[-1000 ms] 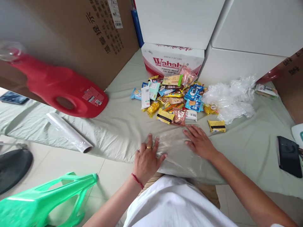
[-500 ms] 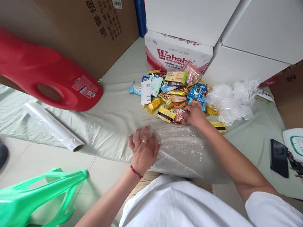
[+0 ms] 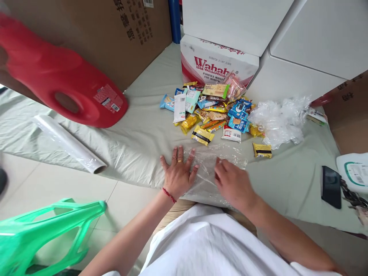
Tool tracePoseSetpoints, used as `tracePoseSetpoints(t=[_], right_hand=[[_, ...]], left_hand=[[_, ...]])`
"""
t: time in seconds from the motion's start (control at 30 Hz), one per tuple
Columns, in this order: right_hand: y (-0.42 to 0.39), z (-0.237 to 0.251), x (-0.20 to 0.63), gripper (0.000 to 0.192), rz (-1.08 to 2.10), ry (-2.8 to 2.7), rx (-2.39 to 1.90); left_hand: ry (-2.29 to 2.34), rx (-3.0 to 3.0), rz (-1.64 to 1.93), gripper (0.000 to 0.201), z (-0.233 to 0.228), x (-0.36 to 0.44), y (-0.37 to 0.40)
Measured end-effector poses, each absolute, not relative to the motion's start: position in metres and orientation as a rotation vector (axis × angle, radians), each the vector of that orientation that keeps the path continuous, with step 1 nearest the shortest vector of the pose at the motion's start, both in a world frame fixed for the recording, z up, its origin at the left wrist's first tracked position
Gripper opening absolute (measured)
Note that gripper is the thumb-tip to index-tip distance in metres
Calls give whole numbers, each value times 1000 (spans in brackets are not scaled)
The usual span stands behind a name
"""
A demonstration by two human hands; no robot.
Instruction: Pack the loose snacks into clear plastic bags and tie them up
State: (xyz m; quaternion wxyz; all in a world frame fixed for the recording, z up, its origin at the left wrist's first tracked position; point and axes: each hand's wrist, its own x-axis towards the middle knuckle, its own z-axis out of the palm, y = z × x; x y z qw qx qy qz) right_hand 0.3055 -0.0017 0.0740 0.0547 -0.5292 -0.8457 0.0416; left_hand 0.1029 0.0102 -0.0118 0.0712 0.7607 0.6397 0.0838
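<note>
Clear plastic film (image 3: 205, 163), one piece, lies at the centre of the frame on a pale green cloth (image 3: 146, 124). Around it, largest first: one brown cardboard box (image 3: 100, 38), upper left; one green plastic stool (image 3: 28, 232), lower left; one red jug (image 3: 87, 84), on its side at left; one Wahaha water carton (image 3: 220, 61), top centre; one cluster of crumpled clear plastic (image 3: 278, 120), right of centre; one white roll (image 3: 69, 143), left; one black phone (image 3: 331, 188), far right. A heap of wrapped snacks (image 3: 217, 116) sits above the film, too overlapped to count; one yellow packet with a black band (image 3: 262, 150) lies apart to its right.

The film's near edge comes close to the cloth's front edge. Bare cloth opens left of the heap and right of the right hand.

The left hand (image 3: 179, 170) lies palm down at the film's left side, fingers spread wide, gripping nothing. The right hand (image 3: 234, 182), blurred, curls its fingers over the film; whether they pinch anything cannot be told.
</note>
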Motion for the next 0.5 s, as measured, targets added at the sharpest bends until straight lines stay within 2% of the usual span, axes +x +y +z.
tracePoseSetpoints(t=[0.07,0.17,0.33,0.5], right_hand=[[1,55,289,11,336,-2616,-1576],[7,45,292,19,597,-2484,-1409],[9,54,327,49,510,-2527,-1532],[12,53,334,48,511,-2715,-1631]], left_hand=[[1936,2282,238,57,-12,103,10],[1948,2267,227,55,-13,104,10],[1970,2250,216,55,-12,106,10],[1984,2246,207,55,-12,109,11]])
